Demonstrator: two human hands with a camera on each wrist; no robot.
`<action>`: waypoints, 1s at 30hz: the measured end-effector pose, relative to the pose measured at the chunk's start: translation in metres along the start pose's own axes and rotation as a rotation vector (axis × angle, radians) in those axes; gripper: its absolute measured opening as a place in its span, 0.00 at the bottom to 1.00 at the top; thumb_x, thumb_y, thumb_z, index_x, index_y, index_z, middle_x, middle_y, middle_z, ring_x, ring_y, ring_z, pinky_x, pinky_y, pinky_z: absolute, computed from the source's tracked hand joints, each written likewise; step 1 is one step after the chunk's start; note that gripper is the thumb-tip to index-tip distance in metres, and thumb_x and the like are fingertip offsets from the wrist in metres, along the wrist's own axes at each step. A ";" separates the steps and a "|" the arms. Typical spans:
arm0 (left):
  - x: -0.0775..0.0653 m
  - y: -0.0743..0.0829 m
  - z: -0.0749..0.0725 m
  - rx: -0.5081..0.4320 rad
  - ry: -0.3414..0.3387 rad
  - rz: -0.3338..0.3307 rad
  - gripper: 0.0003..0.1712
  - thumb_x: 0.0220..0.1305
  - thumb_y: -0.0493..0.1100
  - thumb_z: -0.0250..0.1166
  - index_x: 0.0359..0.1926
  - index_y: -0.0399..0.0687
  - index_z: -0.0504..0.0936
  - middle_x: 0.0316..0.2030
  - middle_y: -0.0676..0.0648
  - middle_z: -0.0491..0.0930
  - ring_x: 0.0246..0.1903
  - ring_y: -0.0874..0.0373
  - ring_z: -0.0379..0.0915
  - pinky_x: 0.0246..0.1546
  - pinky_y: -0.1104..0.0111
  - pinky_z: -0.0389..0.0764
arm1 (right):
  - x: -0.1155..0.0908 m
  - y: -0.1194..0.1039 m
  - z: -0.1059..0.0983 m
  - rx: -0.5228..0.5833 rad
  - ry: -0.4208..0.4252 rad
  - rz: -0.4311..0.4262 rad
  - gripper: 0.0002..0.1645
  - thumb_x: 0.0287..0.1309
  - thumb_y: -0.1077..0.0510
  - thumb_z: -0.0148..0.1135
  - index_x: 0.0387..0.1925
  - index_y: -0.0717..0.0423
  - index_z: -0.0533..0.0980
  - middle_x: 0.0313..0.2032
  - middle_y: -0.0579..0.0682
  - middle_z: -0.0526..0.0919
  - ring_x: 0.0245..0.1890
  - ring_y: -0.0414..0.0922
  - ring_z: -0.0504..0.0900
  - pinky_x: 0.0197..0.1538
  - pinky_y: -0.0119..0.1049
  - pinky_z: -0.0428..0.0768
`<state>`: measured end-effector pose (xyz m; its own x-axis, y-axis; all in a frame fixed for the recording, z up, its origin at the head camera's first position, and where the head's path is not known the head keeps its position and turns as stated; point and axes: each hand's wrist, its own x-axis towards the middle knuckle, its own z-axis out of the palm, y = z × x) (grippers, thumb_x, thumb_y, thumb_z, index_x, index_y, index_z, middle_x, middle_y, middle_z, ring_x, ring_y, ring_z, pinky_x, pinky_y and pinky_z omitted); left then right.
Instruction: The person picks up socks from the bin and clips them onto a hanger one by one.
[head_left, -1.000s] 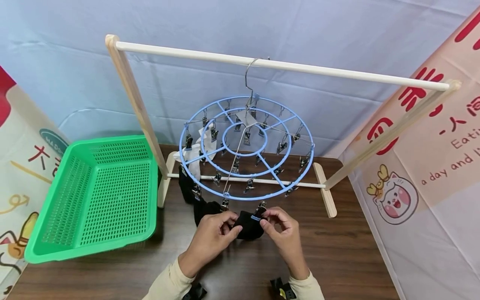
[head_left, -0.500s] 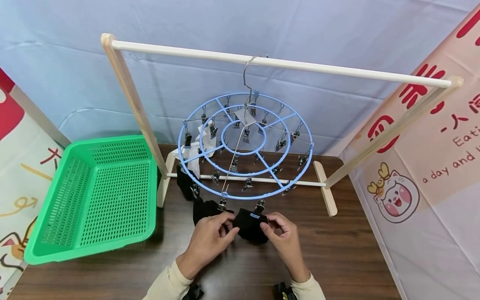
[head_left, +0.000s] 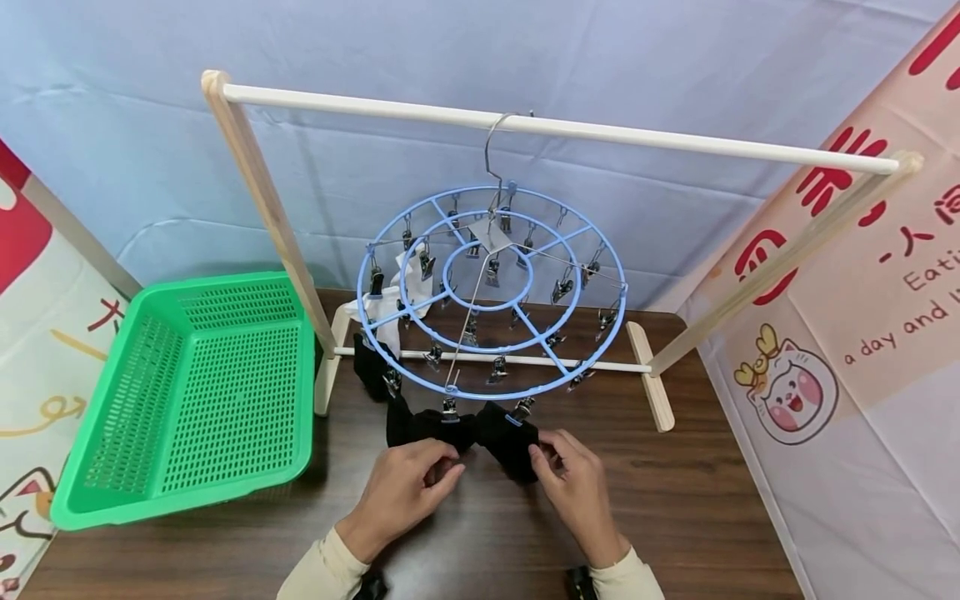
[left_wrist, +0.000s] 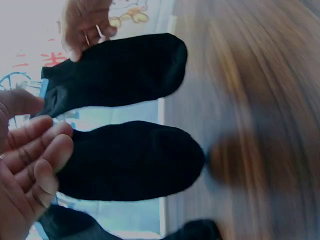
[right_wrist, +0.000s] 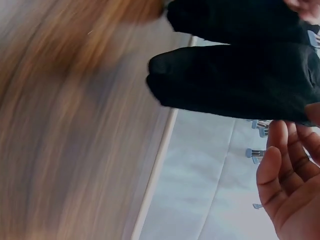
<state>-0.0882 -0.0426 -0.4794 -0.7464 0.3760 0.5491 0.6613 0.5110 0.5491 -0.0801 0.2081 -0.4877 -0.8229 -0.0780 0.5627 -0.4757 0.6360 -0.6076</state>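
A black sock [head_left: 512,442] hangs from a clip at the front of the blue round clip hanger [head_left: 491,393]. My right hand [head_left: 576,487] pinches the right edge of its cuff between thumb and fingers; the thumb lies on the fabric in the right wrist view. Beside it another black sock [left_wrist: 132,160] hangs from the neighbouring clip [head_left: 450,408]. My left hand [head_left: 401,492] is just in front of that sock, thumb and fingers apart, gripping nothing. In the left wrist view its fingertips overlap the cuff. Both socks hang toe down over the wooden table.
More black socks [head_left: 371,367] and white socks [head_left: 386,308] hang on the hanger's left side. A wooden rack [head_left: 667,148] carries the hanger by its hook. On the left stands a green basket [head_left: 303,400]. Bare clips [head_left: 562,290] dangle around the rings.
My left hand has let go of the front sock and drawn back down and left. The sock now hangs turned toward the right, while my right hand stays at its edge.
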 end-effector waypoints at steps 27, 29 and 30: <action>-0.050 -0.031 -0.034 0.368 0.144 -0.094 0.36 0.68 0.67 0.49 0.43 0.36 0.81 0.58 0.30 0.70 0.61 0.32 0.60 0.53 0.40 0.59 | -0.020 0.012 -0.023 -0.531 -0.076 -0.063 0.37 0.67 0.33 0.43 0.49 0.63 0.76 0.61 0.69 0.66 0.60 0.68 0.63 0.53 0.66 0.63; -0.051 -0.032 -0.036 0.403 0.118 -0.123 0.41 0.67 0.70 0.47 0.49 0.36 0.80 0.62 0.28 0.65 0.64 0.30 0.55 0.54 0.38 0.56 | -0.021 0.014 -0.022 -0.536 -0.079 -0.063 0.38 0.67 0.33 0.43 0.50 0.63 0.76 0.61 0.70 0.66 0.61 0.69 0.62 0.53 0.66 0.62; -0.051 -0.033 -0.036 0.422 0.099 -0.138 0.43 0.66 0.72 0.46 0.52 0.36 0.79 0.64 0.28 0.62 0.65 0.30 0.52 0.54 0.37 0.54 | -0.021 0.015 -0.022 -0.541 -0.080 -0.062 0.39 0.67 0.32 0.42 0.50 0.63 0.76 0.61 0.71 0.65 0.61 0.69 0.62 0.53 0.66 0.62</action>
